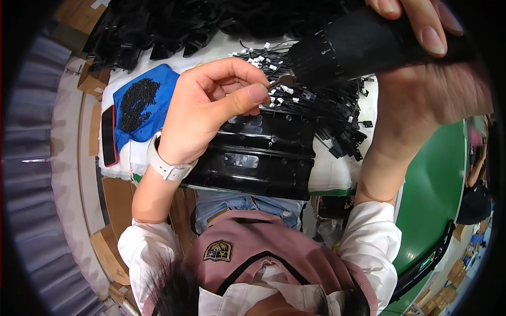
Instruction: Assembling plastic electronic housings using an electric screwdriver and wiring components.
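My right hand (429,100) is closed round a black power screwdriver (363,50) with a marked collar, held up at the upper right with its nose toward the left. At that nose, the thumb and fingertips of my left hand (211,100) pinch a thin dark driver bit (279,82); its tip is hidden by the fingers. Below the hands, at the table's near edge, lie ribbed black plastic housings (263,176) with small clear windows. A heap of black cables (337,118) with white connectors spreads behind and to the right of them.
Many small black screws (138,102) sit on a blue cloth (167,79) at the left, beside a red-edged phone (108,136). Black moulded parts (211,26) are piled along the back. To the right stands a green table (432,179) with a long black part (427,263).
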Demonstrator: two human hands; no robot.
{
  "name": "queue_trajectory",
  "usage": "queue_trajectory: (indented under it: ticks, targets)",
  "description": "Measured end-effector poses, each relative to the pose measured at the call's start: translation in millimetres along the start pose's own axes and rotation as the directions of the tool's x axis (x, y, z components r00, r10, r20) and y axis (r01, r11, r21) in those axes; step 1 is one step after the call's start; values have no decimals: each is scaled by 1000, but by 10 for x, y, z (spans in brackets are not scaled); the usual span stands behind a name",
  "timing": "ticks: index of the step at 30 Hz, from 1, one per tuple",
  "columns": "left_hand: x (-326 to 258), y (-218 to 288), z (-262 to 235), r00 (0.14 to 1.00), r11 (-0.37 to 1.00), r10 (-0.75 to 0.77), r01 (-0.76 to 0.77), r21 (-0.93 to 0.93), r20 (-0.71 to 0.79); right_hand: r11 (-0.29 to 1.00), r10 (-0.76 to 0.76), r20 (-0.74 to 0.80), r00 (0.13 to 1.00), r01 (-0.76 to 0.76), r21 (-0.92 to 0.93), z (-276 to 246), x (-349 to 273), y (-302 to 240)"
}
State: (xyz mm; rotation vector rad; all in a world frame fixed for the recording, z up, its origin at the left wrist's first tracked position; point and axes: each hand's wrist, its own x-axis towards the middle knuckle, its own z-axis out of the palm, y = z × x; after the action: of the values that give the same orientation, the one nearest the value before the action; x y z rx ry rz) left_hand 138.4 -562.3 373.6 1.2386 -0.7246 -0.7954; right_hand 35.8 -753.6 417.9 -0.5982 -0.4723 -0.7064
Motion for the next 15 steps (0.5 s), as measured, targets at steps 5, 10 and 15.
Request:
queue_trajectory:
  ticks: [5, 10, 15]
  targets:
    - [-10, 47, -16, 1000, 998, -13, 12, 68, 7, 999, 0, -2, 1000, 0, -33, 29, 93, 29]
    - [-31, 27, -70, 999, 997, -38, 38, 64, -4, 998, -22, 7, 1000, 22, -66, 125, 79, 111]
    - [14, -16, -94, 999, 999, -43, 43, 14, -8, 993, -44, 6, 999, 45, -108, 178, 134, 158]
